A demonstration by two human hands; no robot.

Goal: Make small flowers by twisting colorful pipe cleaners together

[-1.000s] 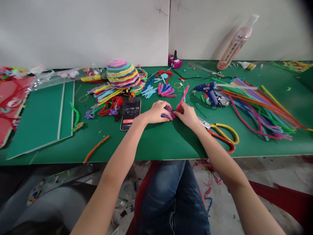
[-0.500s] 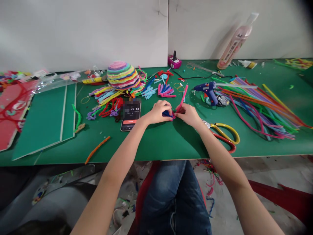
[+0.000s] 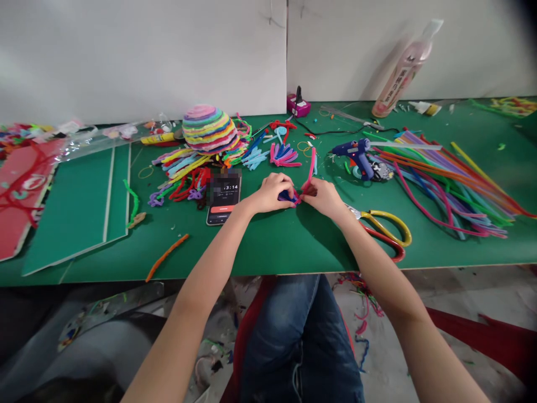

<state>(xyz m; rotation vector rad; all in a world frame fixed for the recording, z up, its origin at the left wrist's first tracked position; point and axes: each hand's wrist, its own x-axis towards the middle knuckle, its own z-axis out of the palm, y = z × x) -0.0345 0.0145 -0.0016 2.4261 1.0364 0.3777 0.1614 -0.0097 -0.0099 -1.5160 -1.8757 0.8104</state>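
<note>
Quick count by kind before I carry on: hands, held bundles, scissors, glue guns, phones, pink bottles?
Left hand plus right hand: 2 hands
Held bundle: 1
Scissors: 1
Glue gun: 1
Phone: 1
Pink bottle: 1
Total: 7

A pink bottle [image 3: 400, 78] stands right of a magenta box [image 3: 304, 108].

The left grip [image 3: 274, 191] hides part of the blue-purple bundle [image 3: 286, 196]; the right grip [image 3: 322, 196] covers part of the pink pipe cleaner [image 3: 312, 163]. The right arm [image 3: 369, 254] hides the tips of the scissors [image 3: 364, 215]. Blocky blur masks some of the phone [image 3: 222, 209]. The left edge cuts the red board [image 3: 12, 232].
</note>
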